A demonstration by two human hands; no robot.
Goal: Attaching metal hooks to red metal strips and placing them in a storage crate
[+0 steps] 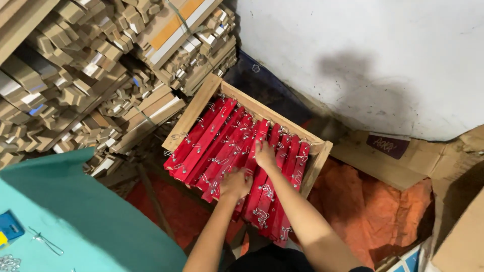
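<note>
A shallow wooden tray (201,102) on the floor holds several long red bars (204,138) fitted with small wire hooks, lying side by side. My left hand (236,183) rests closed on the near ends of the middle bars. My right hand (264,154) lies flat on a red bar a little further in, fingers pressed down on it. Both forearms reach in from the bottom of the view.
Bundles of cut wooden strips (101,65) are stacked at the upper left. A teal table (75,216) with wire hooks (46,243) sits lower left. A white wall (378,55), cardboard (403,156) and orange cloth (383,211) lie to the right.
</note>
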